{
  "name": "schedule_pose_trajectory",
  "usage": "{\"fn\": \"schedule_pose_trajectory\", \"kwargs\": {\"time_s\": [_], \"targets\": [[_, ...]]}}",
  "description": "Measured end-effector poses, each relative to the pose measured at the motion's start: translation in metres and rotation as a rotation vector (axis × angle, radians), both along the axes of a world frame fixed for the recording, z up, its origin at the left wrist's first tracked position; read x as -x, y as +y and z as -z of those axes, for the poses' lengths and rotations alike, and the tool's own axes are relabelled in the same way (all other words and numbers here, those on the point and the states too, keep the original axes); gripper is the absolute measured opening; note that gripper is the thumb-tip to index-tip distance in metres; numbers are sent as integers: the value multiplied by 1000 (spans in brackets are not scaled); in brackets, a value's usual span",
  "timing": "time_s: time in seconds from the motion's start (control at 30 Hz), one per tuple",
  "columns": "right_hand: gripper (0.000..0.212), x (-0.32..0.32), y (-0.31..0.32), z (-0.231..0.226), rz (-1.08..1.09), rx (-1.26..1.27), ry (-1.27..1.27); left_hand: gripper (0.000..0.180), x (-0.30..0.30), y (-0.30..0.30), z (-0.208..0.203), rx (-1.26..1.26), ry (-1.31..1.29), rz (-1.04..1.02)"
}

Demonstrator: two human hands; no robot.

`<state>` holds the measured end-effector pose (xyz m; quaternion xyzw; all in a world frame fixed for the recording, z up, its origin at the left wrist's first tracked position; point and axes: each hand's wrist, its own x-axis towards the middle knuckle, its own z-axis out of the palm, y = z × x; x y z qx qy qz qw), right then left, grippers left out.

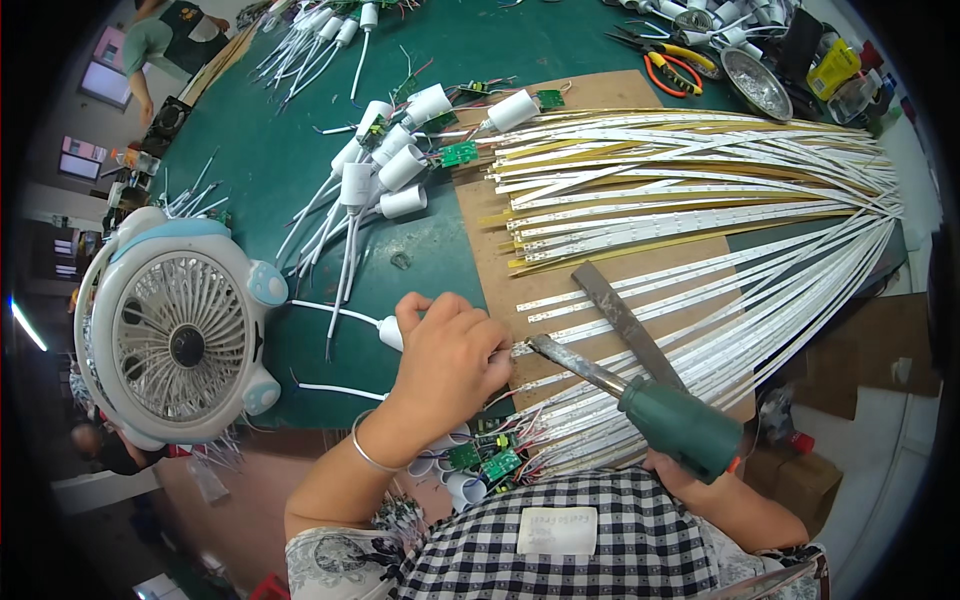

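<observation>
My left hand (448, 352) is closed in a pinch beside the end of an LED strip (560, 335). What its fingertips hold is hidden. A white lamp socket (391, 333) with a white cable sticks out on the left of this hand. My right hand (672, 474), mostly hidden, grips a soldering iron (680, 425) with a dark green handle. The iron's dark tip lies at the strip's end, close to my left fingertips. Under the iron's shaft, a flat grey metal bar (625, 322) rests across several white strips. Sockets with green circuit boards (502, 463) are bunched just below my left wrist.
A white and blue fan (185, 340) stands at the left. More sockets (402, 168) and a strip bundle (680, 180) lie beyond my hands on the green table (480, 60). Pliers (672, 72) and a metal dish (756, 84) are at the far right. Another person (178, 40) is at the far left.
</observation>
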<state>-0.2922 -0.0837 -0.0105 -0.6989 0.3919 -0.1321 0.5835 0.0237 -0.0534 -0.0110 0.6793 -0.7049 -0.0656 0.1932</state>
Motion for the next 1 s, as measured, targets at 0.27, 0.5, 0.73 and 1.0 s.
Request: {"fn": "schedule_pose_trajectory", "kwargs": {"time_s": [0.27,0.5,0.73,1.0], "targets": [[47,-3,-5,4,-96,146,-56,11,-2,-1,-1,-19,28,9],[44,-10,-11,-5,-163,295,-19,10,-2,-2,-2,-36,25,16],[26,-12,-11,-9,-33,94,-216,9,-3,-3,-4,-45,24,22],[23,-18,-6,-20,109,-6,-296,10,-1,-2,-3,-27,21,15]]}}
